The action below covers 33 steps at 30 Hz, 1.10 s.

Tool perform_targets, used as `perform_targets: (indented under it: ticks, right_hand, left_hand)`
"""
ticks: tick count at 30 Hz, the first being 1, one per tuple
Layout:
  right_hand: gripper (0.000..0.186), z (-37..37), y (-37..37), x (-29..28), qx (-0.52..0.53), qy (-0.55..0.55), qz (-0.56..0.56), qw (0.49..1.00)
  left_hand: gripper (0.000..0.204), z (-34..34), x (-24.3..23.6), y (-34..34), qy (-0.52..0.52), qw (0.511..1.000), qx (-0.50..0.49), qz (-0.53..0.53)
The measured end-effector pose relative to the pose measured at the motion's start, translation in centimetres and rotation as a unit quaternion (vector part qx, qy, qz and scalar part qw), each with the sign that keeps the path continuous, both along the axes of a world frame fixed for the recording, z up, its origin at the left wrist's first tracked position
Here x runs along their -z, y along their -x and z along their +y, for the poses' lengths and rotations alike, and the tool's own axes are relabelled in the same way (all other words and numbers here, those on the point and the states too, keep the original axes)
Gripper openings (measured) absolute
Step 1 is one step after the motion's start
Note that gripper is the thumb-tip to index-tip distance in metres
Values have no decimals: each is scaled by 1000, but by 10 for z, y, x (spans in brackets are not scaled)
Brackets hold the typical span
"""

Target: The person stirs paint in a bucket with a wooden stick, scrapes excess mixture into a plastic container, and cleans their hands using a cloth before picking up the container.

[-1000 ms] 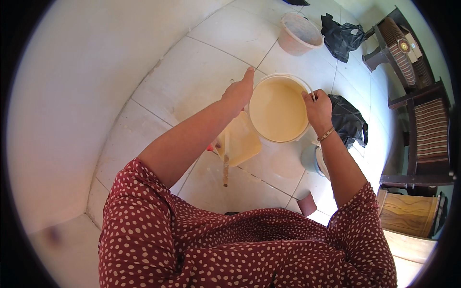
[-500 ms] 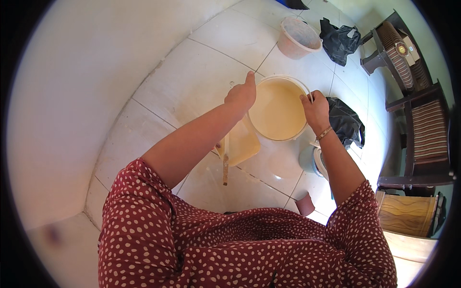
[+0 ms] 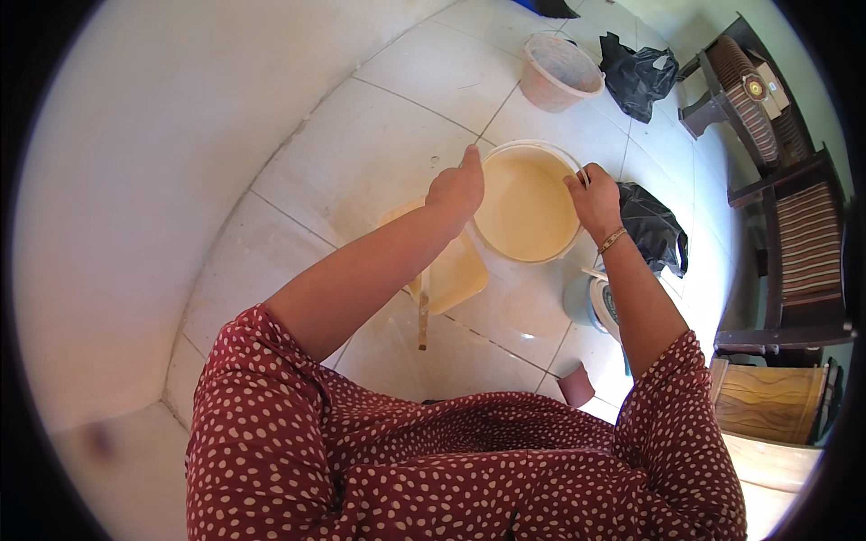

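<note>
Bucket of cream liquid between my hands: right hand grips right rim; left hand at left rim, fingers hidden, grip unclear to me. Tray lies near-left of bucket, closer to left hand.

The place looked like a living room in a home. Dark wooden armchairs with brown striped cushions stood along a pale green wall, near a honey-brown wooden cabinet with wavy grain. Glossy white square floor tiles ran up to a plain cream wall. Work gear shared this domestic floor: a round white plastic bucket of cream liquid, a shallow rectangular cream tray and a dusty pinkish plastic bucket.
</note>
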State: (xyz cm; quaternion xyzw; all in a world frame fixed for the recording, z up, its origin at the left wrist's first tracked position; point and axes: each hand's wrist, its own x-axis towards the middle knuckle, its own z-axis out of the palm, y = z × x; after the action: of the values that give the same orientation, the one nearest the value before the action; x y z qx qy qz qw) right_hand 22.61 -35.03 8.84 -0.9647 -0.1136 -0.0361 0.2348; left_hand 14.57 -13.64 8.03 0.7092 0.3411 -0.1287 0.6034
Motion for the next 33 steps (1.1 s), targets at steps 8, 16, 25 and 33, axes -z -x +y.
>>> perform_targets:
  ticks: [8, 16, 25, 33]
  right_hand:
    - [25, 3, 0, -2, -16, -19, -6, 1000]
    - [25, 1, -4, -3, -4, -6, 2, 1000]
    - [28, -24, -23, 13, 20, 20, 22, 999]
    - [30, -67, -42, 47, 39, 36, 36, 998]
  left_hand:
    - [73, 3, 1, 15, 127, 991, -6, 45]
    - [77, 13, 1, 24, 140, 971, 105, 161]
    - [80, 12, 20, 38, -172, 911, 372, 49]
    - [60, 5, 22, 57, -341, 700, 626, 28]
